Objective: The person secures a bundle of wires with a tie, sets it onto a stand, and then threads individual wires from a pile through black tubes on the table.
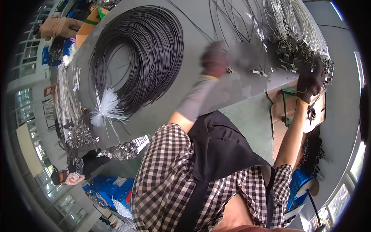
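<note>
My left hand (pixel 214 60), in a dark glove with a grey sleeve over the forearm, is over the table and smeared by motion, so its fingers cannot be made out. Beside it lie thin black cables (pixel 232 23) and a small connector piece (pixel 259 72). My right hand (pixel 310 81), also dark-gloved, reaches to the table's right edge against a heap of black connectors (pixel 288 58). These sit at the ends of a bundle of whitish wires (pixel 297 23). Its fingers blend into the dark pieces, and whether it grips one is hidden.
A large coil of black cable (pixel 166 46) lies on the grey table (pixel 150 120), with a bunch of white ties (pixel 106 108) near its front. Wire bundles (pixel 63 96) hang at the left edge. A cardboard box (pixel 278 116) stands below right. Another person (pixel 73 172) is at far left.
</note>
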A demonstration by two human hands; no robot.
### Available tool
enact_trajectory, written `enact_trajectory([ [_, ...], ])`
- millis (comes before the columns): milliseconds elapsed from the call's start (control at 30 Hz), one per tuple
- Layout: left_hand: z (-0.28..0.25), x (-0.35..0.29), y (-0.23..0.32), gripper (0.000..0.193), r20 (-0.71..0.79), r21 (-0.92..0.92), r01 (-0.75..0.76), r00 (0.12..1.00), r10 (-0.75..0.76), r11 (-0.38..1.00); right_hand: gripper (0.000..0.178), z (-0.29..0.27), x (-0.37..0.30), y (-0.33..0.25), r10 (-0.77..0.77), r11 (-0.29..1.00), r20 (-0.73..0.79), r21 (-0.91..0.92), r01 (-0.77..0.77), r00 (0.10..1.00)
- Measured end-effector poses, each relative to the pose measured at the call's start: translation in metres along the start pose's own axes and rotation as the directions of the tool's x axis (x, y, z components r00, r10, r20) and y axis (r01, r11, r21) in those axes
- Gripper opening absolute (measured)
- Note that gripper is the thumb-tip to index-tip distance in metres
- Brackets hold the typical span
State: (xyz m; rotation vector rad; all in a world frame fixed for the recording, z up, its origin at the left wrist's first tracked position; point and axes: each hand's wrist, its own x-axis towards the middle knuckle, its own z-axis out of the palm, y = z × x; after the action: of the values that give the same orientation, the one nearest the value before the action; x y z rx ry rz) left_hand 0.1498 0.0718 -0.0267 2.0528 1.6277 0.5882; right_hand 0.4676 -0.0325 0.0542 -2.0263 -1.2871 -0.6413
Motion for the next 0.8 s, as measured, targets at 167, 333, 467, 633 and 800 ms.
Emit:
enact_trajectory([
  [167, -0.062, 0.007, -0.092, 0.041, 0.003, 0.568, 0.453, 0.834, -0.552, 0.687, 0.041, 0.001, 0.022, 0.056, -0.029, 0.980, 0.163, -0.192, 0.061, 0.986],
  [333, -0.053, 0.010, -0.140, 0.035, 0.228, 0.442, 0.349, 0.847, -0.480, 0.826, 0.045, 0.004, 0.028, 0.034, 0.075, 0.896, 0.326, -0.437, 0.080, 0.943],
  [467, -0.036, 0.001, -0.114, 0.035, 0.601, -0.557, 0.629, 0.756, -0.260, 0.543, 0.041, -0.020, 0.015, 0.014, -0.077, 0.924, 0.244, -0.347, 0.161, 0.967],
  [633, -0.020, -0.009, -0.109, 0.027, 0.705, -0.705, 0.702, 0.709, -0.006, 0.098, 0.032, -0.048, -0.068, -0.015, 0.235, 0.970, 0.318, -0.012, -0.244, 0.919],
  [800, -0.003, -0.005, -0.096, 0.028, 0.708, -0.696, 0.718, 0.693, 0.135, -0.033, 0.027, -0.112, -0.260, -0.002, 0.391, 0.814, 0.647, 0.089, -0.574, 0.655],
])
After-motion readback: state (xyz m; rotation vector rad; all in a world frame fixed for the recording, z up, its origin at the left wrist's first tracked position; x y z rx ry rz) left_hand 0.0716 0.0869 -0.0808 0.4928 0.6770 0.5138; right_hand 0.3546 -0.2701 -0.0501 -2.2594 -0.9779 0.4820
